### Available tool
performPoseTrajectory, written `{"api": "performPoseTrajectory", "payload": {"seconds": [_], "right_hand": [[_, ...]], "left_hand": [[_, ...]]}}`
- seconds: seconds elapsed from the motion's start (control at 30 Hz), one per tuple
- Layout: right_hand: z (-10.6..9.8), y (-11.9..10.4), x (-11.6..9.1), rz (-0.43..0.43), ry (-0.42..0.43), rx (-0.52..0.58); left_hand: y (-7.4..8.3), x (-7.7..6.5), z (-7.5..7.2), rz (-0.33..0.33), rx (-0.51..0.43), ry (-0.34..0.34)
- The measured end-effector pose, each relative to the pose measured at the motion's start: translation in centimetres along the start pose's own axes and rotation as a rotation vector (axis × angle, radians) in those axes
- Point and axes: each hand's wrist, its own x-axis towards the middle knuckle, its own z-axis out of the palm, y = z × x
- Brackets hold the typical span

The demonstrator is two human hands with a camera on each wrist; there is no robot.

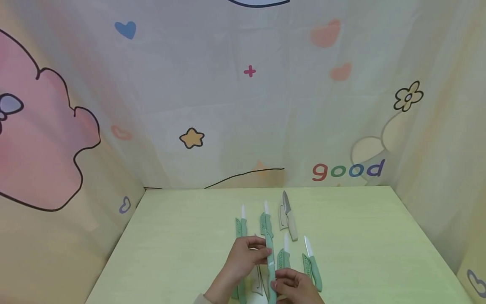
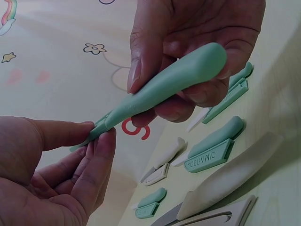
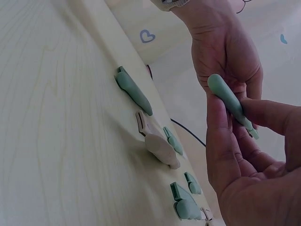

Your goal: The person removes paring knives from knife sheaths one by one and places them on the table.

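Note:
A green paring knife (image 2: 164,87) is held up between both hands above the table. My left hand (image 1: 244,257) pinches the green sheath (image 2: 98,131) at the blade end between thumb and fingers. Gripping the handle is my right hand (image 1: 296,287), its thumb on one side and fingers curled beneath. A short pale stretch shows between handle and sheath in the head view; most of the blade is hidden. Below the hands lie a cream knife (image 2: 230,176) and its cream sheath (image 2: 235,214), partly covered in the head view.
Around the hands, several green knives (image 1: 314,270) with white blades lie beside green sheaths (image 1: 306,266). Farther back is a cream knife (image 1: 291,226) with a grey blade, next to a cream sheath (image 1: 282,217). Printed curtains (image 1: 228,105) enclose the pale table (image 1: 171,253).

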Motion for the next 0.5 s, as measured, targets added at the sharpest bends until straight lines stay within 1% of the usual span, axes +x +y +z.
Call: {"api": "performPoseTrajectory", "payload": {"seconds": [0.13, 0.33, 0.5], "right_hand": [[-0.07, 0.12, 0.11, 0.001, -0.011, -0.006], [-0.03, 0.05, 0.15, 0.004, -0.009, -0.019], [0.24, -0.09, 0.02, 0.005, -0.005, -0.022]], "left_hand": [[0.02, -0.06, -0.01, -0.009, -0.02, 0.002], [-0.03, 0.04, -0.1, -0.015, -0.006, 0.011], [-0.15, 0.15, -0.17, -0.025, -0.006, 0.035]]}}
